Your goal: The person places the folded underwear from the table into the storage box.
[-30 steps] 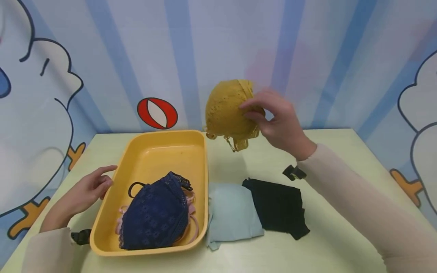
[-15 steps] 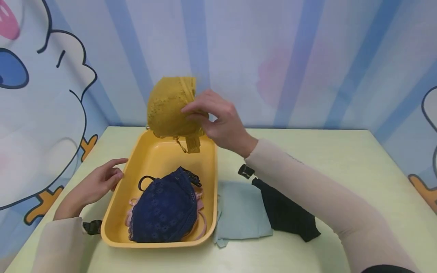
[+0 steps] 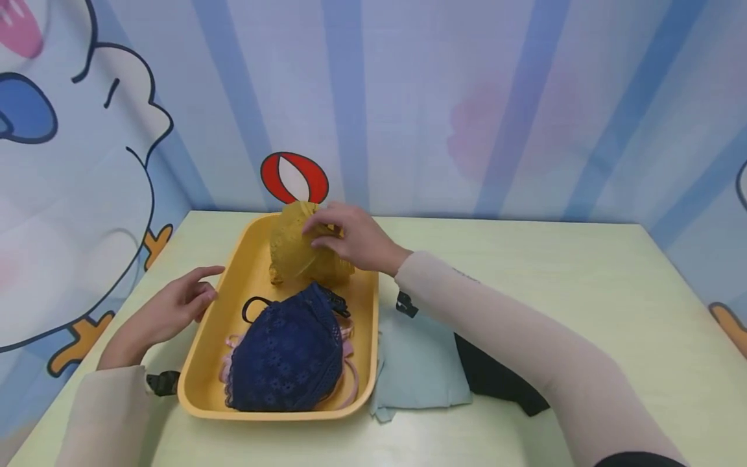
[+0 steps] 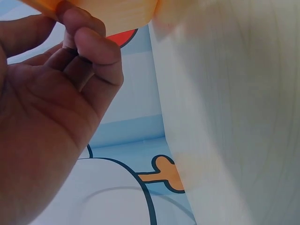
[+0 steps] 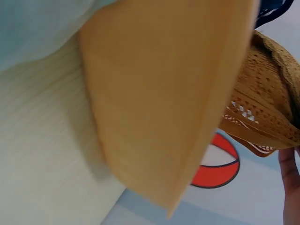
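My right hand pinches a folded mustard-yellow lace bra at the far end of a yellow plastic tray. The bra overlaps the tray's back part. In the right wrist view, the fingertips hold the openwork edge of that bra, beyond the blurred tray wall. A folded navy lace bra lies at the tray's near end, over a mostly hidden pink bra. My left hand holds the left rim of the tray, thumb and fingers curled at its edge in the left wrist view.
On the pale table, right of the tray, lies a folded light-blue cloth garment. Beside it is a folded black garment, partly hidden by the right sleeve. A striped cartoon-printed backdrop rises behind the table.
My right hand has carried the yellow bra leftward over the tray, then lowered it into the far end. The left hand stays at the left rim. The head view has shifted slightly.
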A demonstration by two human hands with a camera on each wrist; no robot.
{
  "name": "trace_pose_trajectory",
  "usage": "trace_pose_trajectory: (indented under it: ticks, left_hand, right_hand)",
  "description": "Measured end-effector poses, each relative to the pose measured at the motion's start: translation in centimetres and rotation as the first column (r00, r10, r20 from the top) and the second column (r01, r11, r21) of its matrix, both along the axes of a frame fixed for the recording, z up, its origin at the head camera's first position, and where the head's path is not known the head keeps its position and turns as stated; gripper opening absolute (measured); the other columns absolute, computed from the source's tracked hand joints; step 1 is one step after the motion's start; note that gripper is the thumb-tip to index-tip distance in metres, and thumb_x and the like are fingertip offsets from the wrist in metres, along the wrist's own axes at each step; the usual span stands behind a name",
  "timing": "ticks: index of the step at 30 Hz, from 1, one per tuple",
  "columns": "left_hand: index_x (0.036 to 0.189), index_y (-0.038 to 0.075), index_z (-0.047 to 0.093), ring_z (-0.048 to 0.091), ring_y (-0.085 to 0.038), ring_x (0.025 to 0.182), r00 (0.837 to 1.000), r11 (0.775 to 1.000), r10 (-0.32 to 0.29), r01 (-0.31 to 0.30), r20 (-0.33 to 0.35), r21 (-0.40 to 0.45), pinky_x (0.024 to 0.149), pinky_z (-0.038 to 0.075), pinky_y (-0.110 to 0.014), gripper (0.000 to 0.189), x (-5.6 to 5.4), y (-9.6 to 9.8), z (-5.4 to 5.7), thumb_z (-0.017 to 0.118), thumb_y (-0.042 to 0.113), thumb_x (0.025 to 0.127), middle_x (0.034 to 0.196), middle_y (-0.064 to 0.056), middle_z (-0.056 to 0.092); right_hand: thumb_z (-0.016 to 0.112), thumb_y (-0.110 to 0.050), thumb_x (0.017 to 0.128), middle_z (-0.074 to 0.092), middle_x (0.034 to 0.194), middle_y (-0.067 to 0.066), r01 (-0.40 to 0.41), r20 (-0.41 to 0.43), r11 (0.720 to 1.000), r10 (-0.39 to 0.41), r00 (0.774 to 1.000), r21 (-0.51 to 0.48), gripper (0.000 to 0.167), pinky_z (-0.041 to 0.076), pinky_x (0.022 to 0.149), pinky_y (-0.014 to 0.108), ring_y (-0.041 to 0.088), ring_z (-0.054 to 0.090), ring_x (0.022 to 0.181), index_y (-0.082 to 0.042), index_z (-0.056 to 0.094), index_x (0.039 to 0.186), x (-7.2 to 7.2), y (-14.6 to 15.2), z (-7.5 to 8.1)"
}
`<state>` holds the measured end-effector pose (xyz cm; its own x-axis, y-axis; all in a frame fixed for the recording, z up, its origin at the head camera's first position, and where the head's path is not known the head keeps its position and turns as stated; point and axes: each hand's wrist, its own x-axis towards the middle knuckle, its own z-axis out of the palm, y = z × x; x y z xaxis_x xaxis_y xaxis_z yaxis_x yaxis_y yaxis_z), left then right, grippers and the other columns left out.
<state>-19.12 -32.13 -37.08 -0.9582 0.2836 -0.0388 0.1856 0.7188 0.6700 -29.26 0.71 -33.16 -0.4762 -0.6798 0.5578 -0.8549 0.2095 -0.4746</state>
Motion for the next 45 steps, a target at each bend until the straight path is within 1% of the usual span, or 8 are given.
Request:
trace_pose_trajectory:
  ticks: [8, 15, 22, 25, 32, 38, 41, 45]
  left_hand:
    - [0.145, -0.004, 0.026, 0.057, -0.020, 0.070, 1.000, 1.000, -0.002, 0.002, 0.002, 0.009, 0.065, 0.051, -0.031, 0.052, 0.0, 0.0, -0.1, 0.048, 0.011, 0.100, 0.089, -0.009, 0.060]
    - [0.144, -0.001, 0.029, 0.058, -0.021, 0.072, 1.000, 1.000, 0.007, -0.007, 0.009, 0.028, 0.065, 0.052, -0.030, 0.051, 0.2, 0.3, 0.0, 0.050, 0.014, 0.100, 0.089, -0.010, 0.060]
    - [0.144, -0.003, 0.027, 0.057, -0.020, 0.071, 1.000, 1.000, 0.006, -0.006, 0.003, 0.006, 0.064, 0.051, -0.032, 0.052, 0.3, 0.3, 0.1, 0.048, 0.013, 0.100, 0.091, -0.010, 0.060]
    - [0.145, -0.003, 0.027, 0.058, -0.020, 0.072, 1.000, 1.000, 0.015, -0.015, 0.006, 0.000, 0.064, 0.051, -0.032, 0.052, 0.2, 0.3, 0.2, 0.048, 0.014, 0.100, 0.092, -0.011, 0.060]
    - [0.145, -0.003, 0.027, 0.058, -0.020, 0.074, 1.000, 1.000, 0.012, -0.012, 0.006, 0.004, 0.065, 0.051, -0.031, 0.053, 0.2, 0.2, 0.0, 0.049, 0.016, 0.100, 0.093, -0.010, 0.059]
    - [0.145, -0.001, 0.027, 0.057, -0.020, 0.071, 1.000, 1.000, 0.005, -0.005, 0.014, 0.019, 0.063, 0.050, -0.033, 0.052, 0.3, 0.3, 0.1, 0.048, 0.015, 0.100, 0.091, -0.010, 0.059]
    - [0.145, -0.001, 0.027, 0.057, -0.019, 0.070, 1.000, 1.000, 0.001, -0.002, 0.009, 0.016, 0.063, 0.050, -0.034, 0.052, 0.2, 0.3, 0.1, 0.047, 0.014, 0.101, 0.091, -0.010, 0.060]
    - [0.145, -0.002, 0.026, 0.059, -0.019, 0.072, 1.000, 1.000, 0.007, -0.007, 0.007, 0.012, 0.064, 0.051, -0.032, 0.052, 0.1, 0.2, 0.0, 0.047, 0.014, 0.100, 0.093, -0.010, 0.060]
  right_hand:
    - [0.066, -0.004, 0.088, 0.064, 0.105, -0.007, 0.156, 0.184, 0.960, -0.201, 0.962, 0.231, 0.019, 0.044, 0.083, 0.026, 0.010, 0.056, 0.101, -0.018, 0.067, 0.102, -1.1, 1.6, -0.8]
    - [0.055, 0.010, 0.088, 0.066, 0.105, 0.000, 0.267, 0.195, 0.920, -0.329, 0.924, 0.285, 0.030, 0.046, 0.086, 0.029, 0.018, 0.058, 0.105, -0.014, 0.069, 0.098, -1.6, 2.2, 0.1]
    - [0.065, -0.005, 0.090, 0.067, 0.093, -0.005, 0.243, 0.211, 0.937, -0.298, 0.931, 0.251, 0.012, 0.046, 0.080, 0.029, 0.013, 0.059, 0.092, -0.016, 0.071, 0.091, -1.7, 2.5, 0.0]
    - [0.065, -0.004, 0.089, 0.067, 0.091, -0.007, 0.217, 0.203, 0.946, -0.268, 0.942, 0.241, 0.014, 0.046, 0.080, 0.027, 0.010, 0.059, 0.091, -0.017, 0.071, 0.089, -1.5, 2.3, 0.0]
    - [0.063, -0.006, 0.091, 0.066, 0.089, -0.012, 0.072, 0.058, 0.979, -0.084, 0.995, 0.190, 0.017, 0.045, 0.076, 0.021, 0.003, 0.059, 0.087, -0.020, 0.071, 0.090, 0.0, 0.4, 1.5]
    - [0.064, -0.005, 0.090, 0.065, 0.093, -0.007, -0.079, 0.085, 0.997, 0.077, 0.993, 0.010, 0.011, 0.048, 0.070, 0.021, 0.002, 0.058, 0.085, -0.012, 0.068, 0.095, 1.0, -1.3, 2.9]
    - [0.062, -0.006, 0.091, 0.062, 0.097, -0.005, -0.054, 0.164, 0.999, 0.055, 0.985, -0.011, 0.010, 0.048, 0.074, 0.021, 0.005, 0.057, 0.089, -0.010, 0.064, 0.100, 0.7, -1.5, 2.8]
    - [0.056, -0.007, 0.095, 0.058, 0.100, -0.001, 0.089, 0.283, 0.985, -0.128, 0.950, 0.147, 0.010, 0.046, 0.075, 0.021, 0.010, 0.056, 0.087, -0.010, 0.058, 0.104, -0.3, -1.1, 1.6]
